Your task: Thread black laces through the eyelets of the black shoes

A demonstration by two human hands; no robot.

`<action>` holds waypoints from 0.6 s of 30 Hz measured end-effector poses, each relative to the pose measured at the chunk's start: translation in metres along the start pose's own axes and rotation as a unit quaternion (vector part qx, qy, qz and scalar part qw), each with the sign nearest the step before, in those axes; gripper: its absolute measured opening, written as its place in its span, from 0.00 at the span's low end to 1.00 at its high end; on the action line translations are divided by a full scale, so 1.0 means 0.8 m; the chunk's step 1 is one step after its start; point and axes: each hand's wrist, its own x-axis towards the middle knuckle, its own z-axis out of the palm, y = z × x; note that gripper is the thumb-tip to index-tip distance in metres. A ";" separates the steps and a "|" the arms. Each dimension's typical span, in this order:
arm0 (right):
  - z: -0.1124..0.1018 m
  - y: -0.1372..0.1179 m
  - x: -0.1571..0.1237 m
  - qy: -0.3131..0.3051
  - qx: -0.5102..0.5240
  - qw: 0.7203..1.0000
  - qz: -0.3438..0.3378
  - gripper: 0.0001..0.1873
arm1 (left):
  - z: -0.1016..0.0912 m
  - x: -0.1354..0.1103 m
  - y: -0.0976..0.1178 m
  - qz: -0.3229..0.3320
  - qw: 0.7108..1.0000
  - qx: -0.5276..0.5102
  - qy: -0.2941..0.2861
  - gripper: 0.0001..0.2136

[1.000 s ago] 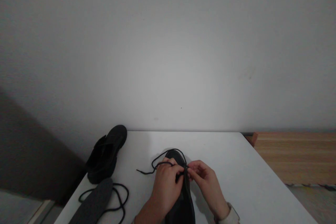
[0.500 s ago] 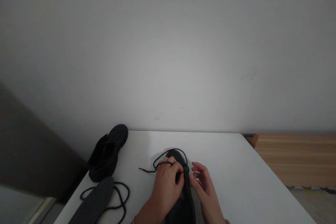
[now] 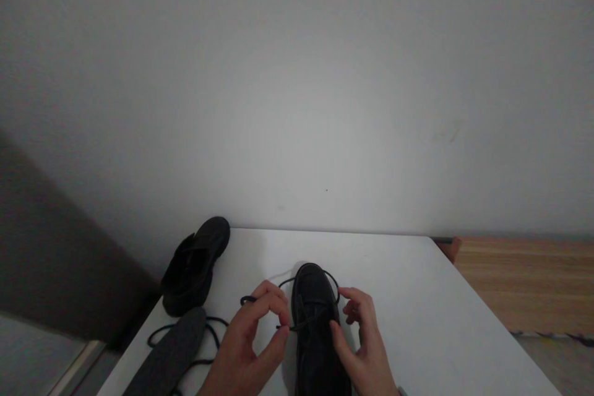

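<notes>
Head view: we saw the left hand [image 3: 253,343] pinching a black lace [image 3: 302,325] near its tip, the lace running right from those fingertips to the black shoe [image 3: 318,346], which sat between both hands' fingers. The right hand [image 3: 366,343] had thumb and fingers apart, thumb by the shoe's side; we couldn't tell about contact. Left of the left fingers: grey insole [image 3: 169,352], second shoe [image 3: 203,275] beyond it.
</notes>
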 end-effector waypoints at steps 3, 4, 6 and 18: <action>-0.004 -0.039 0.009 -0.043 -0.061 0.992 -0.103 0.26 | -0.005 -0.010 0.015 0.044 0.999 0.020 -0.002 0.08; -0.005 -0.053 0.012 -0.082 -0.059 0.984 -0.147 0.27 | -0.004 -0.011 0.019 0.061 0.998 0.028 -0.009 0.08; -0.008 -0.075 0.019 -0.182 -0.027 0.958 -0.220 0.19 | -0.001 -0.012 0.026 0.084 0.995 0.036 -0.029 0.09; -0.100 -0.030 0.032 0.067 0.209 0.970 0.107 0.19 | -0.112 -0.012 -0.032 -0.089 0.909 -0.243 0.328 0.14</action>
